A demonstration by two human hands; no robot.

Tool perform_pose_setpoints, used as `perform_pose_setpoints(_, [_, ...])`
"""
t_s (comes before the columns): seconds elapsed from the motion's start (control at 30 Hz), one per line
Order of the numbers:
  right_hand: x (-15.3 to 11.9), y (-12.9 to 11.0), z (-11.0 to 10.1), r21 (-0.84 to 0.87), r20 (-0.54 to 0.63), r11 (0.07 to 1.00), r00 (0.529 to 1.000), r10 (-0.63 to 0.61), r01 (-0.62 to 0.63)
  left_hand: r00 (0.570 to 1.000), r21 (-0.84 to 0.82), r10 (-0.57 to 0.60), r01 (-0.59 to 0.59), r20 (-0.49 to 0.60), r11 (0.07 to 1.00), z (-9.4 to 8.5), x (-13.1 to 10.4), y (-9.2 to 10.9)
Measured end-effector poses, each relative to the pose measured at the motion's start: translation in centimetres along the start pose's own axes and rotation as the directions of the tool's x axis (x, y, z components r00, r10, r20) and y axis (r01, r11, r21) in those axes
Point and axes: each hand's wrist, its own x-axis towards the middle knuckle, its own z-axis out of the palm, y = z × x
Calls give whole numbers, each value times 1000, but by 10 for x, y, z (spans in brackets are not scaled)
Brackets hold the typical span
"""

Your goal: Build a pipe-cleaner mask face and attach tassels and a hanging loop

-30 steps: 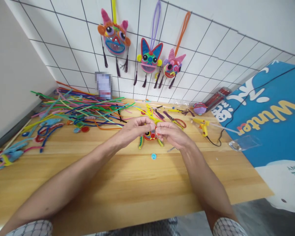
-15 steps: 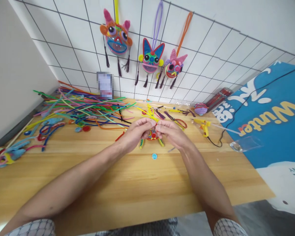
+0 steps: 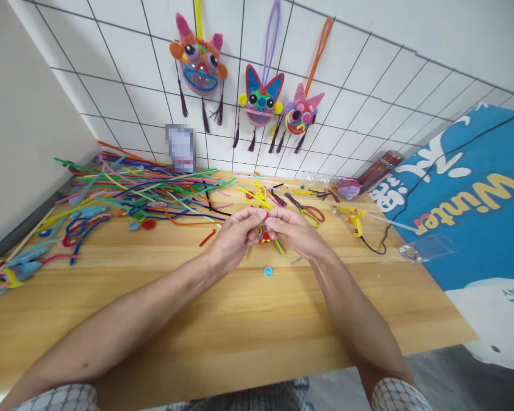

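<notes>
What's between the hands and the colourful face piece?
Nothing visible. The left hand and right hand partly cover the face piece themselves; contact is unclear. The blue disc lies nearer the person, off that path.

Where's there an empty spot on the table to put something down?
The wooden table is bare between the forearms, from the blue disc to the front edge. There's more bare wood right of the right forearm, below the glue gun. It's crowded at back left with pipe cleaners, and around both hands.

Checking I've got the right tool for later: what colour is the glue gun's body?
The glue gun has a yellow body, seen best in the head view.
</notes>
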Motion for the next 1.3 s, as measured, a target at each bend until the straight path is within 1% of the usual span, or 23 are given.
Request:
perform_pose_setpoints(0.07, [0, -1, -1, -12, 3, 1000, 1000, 11, -11, 1000, 18, 4, -4, 8, 1000, -1, 1, -1])
perform_pose_setpoints(0.13, [-1, -3, -3, -37, 5, 999, 1000, 19, -19, 995, 159, 56, -69, 84, 985, -7, 6, 5])
perform_pose_setpoints(0.17, [-2, -4, -4, -62, 5, 998, 1000, 20, -20, 986, 255, 84, -119, 143, 960, -10, 9, 9])
perform_pose_setpoints(0.23, [-3, -6, -7, -142, -3, 990, 1000, 13, -13, 956, 435, 139, -243, 257, 867, -17, 14, 17])
perform_pose_setpoints(0.33, [-5, -8, -8, -292, -40, 956, 999, -15, 3, 898, 601, 238, -426, 369, 676, -22, 16, 28])
perform_pose_setpoints(0.43, [-7, -8, -7, -380, -64, 925, 998, -29, 2, 846, 678, 299, -533, 442, 507, -22, 14, 34])
perform_pose_setpoints(0.5, [-8, -8, -7, -390, -75, 921, 997, -35, 3, 825, 689, 319, -565, 466, 453, -21, 12, 36])
perform_pose_setpoints(0.53, [-8, -8, -7, -383, -79, 924, 996, -41, 7, 827, 688, 327, -563, 458, 458, -20, 11, 35])
perform_pose_setpoints(0.57, [-7, -8, -6, -368, -81, 930, 996, -47, 14, 839, 680, 330, -544, 433, 492, -19, 10, 34])
perform_pose_setpoints(0.6, [-7, -8, -6, -346, -81, 938, 995, -53, 22, 863, 658, 321, -506, 391, 558, -18, 10, 31])
perform_pose_setpoints(0.67, [-6, -8, -4, -292, -77, 955, 995, -69, 44, 927, 545, 260, -370, 271, 753, -14, 8, 23])
perform_pose_setpoints(0.73, [-4, -8, -2, -254, -88, 965, 992, -86, 61, 979, 346, 144, -186, 145, 920, -11, 7, 12])
perform_pose_setpoints(0.8, [-3, -7, -2, -256, -107, 964, 989, -99, 68, 997, 190, 50, -61, 62, 980, -10, 7, 4])
perform_pose_setpoints(0.83, [-3, -7, -2, -273, -116, 960, 988, -99, 64, 998, 176, 36, -44, 50, 983, -10, 8, 1])
perform_pose_setpoints(0.87, [-4, -7, -2, -302, -129, 952, 987, -100, 57, 997, 209, 49, -61, 63, 976, -11, 9, 1])
perform_pose_setpoints(0.9, [-5, -7, -3, -344, -139, 938, 985, -102, 49, 991, 283, 88, -113, 98, 952, -12, 10, 2])
perform_pose_setpoints(0.93, [-6, -8, -3, -395, -148, 918, 983, -109, 42, 977, 383, 147, -196, 154, 903, -14, 12, 5])
perform_pose_setpoints(0.97, [-8, -10, -3, -451, -152, 892, 981, -122, 41, 951, 479, 212, -297, 224, 826, -16, 13, 9])
perform_pose_setpoints(1.03, [-11, -13, -2, -550, -147, 833, 975, -167, 60, 886, 620, 316, -463, 339, 633, -19, 15, 17])
perform_pose_setpoints(1.1, [-13, -16, -2, -585, -126, 806, 972, -196, 87, 841, 688, 358, -539, 407, 485, -21, 15, 23])
perform_pose_setpoints(1.13, [-13, -17, -2, -566, -117, 819, 974, -193, 94, 834, 704, 360, -547, 417, 452, -22, 14, 24])
perform_pose_setpoints(1.2, [-12, -18, -2, -471, -102, 878, 983, -150, 85, 851, 714, 344, -522, 397, 467, -22, 13, 23])
perform_pose_setpoints(1.3, [-9, -16, -4, -323, -89, 945, 992, -84, 51, 892, 678, 308, -452, 331, 579, -21, 12, 19])
